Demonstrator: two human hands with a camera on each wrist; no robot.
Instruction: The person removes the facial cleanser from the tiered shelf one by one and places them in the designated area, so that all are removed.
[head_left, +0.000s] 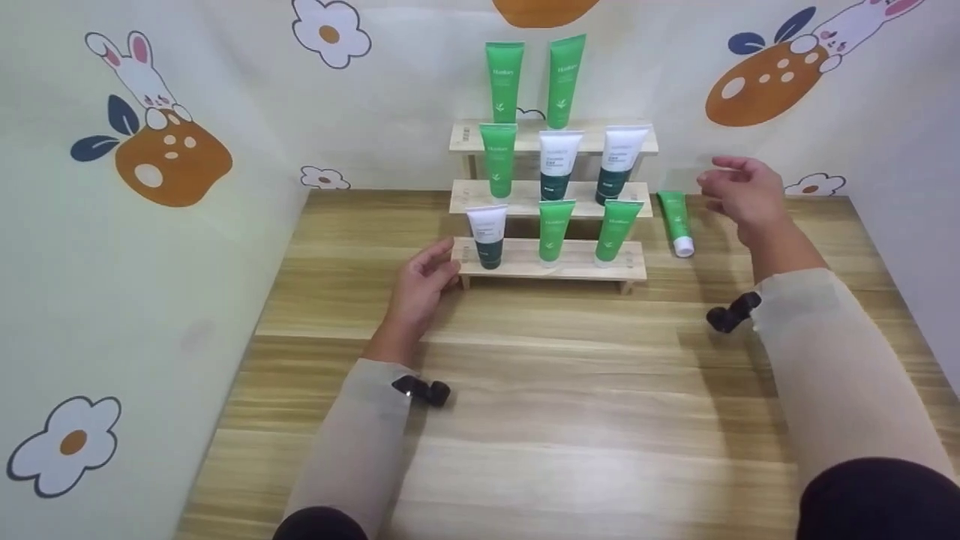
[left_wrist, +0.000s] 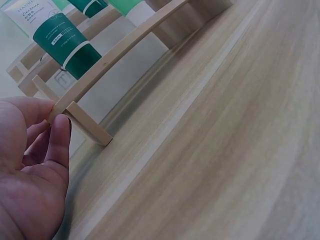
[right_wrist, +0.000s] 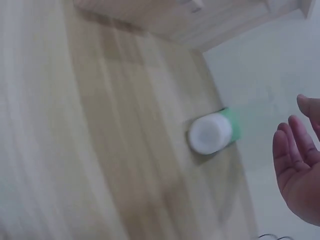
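Note:
My left hand (head_left: 424,285) pinches the left end of the lowest step of a three-step wooden display rack (head_left: 555,269). In the left wrist view, thumb and forefinger of that hand (left_wrist: 35,165) meet at the step's corner, close by a white and dark green squeeze tube (left_wrist: 62,37). My right hand (head_left: 742,191) is raised at the right, fingers loosely bent, holding nothing. Just left of it a green squeeze tube (head_left: 676,221) lies on the table, its white cap toward me. The right wrist view shows this cap (right_wrist: 209,134) apart from the right hand (right_wrist: 300,170).
Green tubes and white-and-green tubes stand cap down on the rack: two green ones (head_left: 504,82) on top, three on the middle step, three on the lowest. Behind the wooden table (head_left: 540,360) hangs a patterned cloth (head_left: 397,105); a pale wall (head_left: 907,150) rises at the right.

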